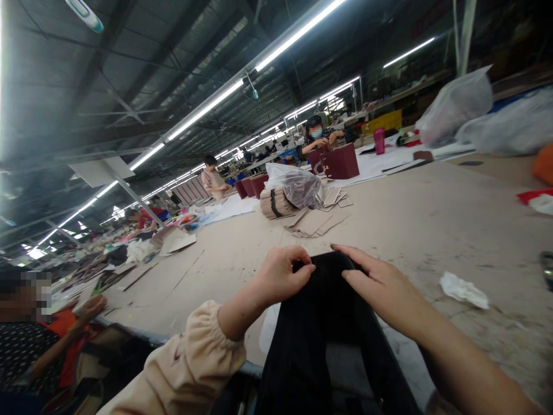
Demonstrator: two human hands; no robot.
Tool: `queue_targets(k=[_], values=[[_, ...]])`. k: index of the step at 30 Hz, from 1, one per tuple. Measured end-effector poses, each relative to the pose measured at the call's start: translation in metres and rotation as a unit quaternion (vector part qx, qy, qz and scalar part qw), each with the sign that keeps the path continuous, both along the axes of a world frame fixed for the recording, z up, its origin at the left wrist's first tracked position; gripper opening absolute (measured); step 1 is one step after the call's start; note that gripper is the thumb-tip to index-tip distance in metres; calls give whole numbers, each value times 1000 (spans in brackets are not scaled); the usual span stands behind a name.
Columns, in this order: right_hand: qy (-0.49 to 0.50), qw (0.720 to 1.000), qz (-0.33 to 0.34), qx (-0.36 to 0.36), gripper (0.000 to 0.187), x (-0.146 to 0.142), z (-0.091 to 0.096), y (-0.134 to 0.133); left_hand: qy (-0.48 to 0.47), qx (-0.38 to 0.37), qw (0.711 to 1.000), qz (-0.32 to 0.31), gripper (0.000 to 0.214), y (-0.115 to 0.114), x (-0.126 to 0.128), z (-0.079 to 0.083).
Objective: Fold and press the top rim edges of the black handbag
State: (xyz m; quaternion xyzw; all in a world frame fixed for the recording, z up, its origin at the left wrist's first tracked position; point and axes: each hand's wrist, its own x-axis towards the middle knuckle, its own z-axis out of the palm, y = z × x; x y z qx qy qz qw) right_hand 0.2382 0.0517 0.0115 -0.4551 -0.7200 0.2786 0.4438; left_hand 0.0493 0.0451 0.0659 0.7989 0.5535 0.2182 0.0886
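Observation:
A black bag-like piece [319, 323] stands open in front of me at the near edge of a long worktable [432, 230]. My left hand [283, 274] is closed, pinching the top rim of the black piece on its left side. My right hand [380, 282] grips the rim on the right, thumb inside and fingers stretched along the outside. My left arm wears a cream sleeve [190, 369].
A crumpled white scrap [463, 289] lies to the right. Cardboard pieces [313, 222], a tied stack [276, 203] and a clear plastic bag [294, 184] sit mid-table. Dark red boxes [341, 161] and workers stand further back. A seated person [34, 334] is at my left.

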Motion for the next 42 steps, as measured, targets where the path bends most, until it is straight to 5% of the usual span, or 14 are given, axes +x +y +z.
queue_targets(k=[4, 8, 11, 14, 17, 20, 25, 28, 32, 42], values=[[-26, 999, -29, 35, 44, 0, 0, -1, 3, -5, 1000, -3, 16, 0, -1, 0], [-58, 982, -76, 165, 41, 13, 19, -38, 15, 9, 1000, 6, 17, 1, -1, -4], [-105, 960, 28, 258, 36, 19, 26, -87, 34, 33, 999, -2, 16, 3, 1, -6], [-184, 925, 153, 297, 25, 13, 11, -129, 53, 51, 997, 2, 13, 3, 4, -4], [-268, 929, 35, 253, 33, 7, -18, -145, 68, 57, 996, 11, 13, 2, 3, -2], [-271, 944, -64, 180, 35, 8, -42, -137, 90, 64, 994, 15, 13, 1, 0, -2], [-85, 996, -20, 18, 32, -4, -71, -108, 96, 78, 992, 30, 15, -1, -5, -4], [51, 998, -26, -36, 36, -32, -91, -86, 95, 70, 992, 37, 14, -2, -7, -3], [125, 987, -99, -12, 36, -68, -103, -57, 79, 53, 995, 31, 14, -3, -10, -2], [73, 977, -190, 66, 24, -101, -89, -26, 61, 38, 997, 17, 12, -7, -14, -3]])
